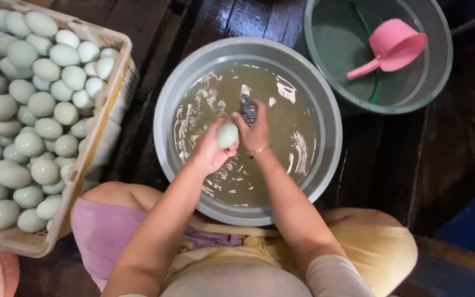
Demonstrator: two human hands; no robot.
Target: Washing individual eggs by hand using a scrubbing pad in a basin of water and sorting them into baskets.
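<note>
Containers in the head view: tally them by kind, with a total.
Grey round basins: 2, one with murky water under the hands, one holding a pink scoop.
Egg crates: 1, pale, full.
Pink container: 1, cut off at the corner.
Total: 4

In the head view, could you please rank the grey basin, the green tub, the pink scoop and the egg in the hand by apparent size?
1. Grey basin
2. Green tub, partly cut off by the frame, so this is unsure
3. Pink scoop
4. Egg, held in the left hand
</note>
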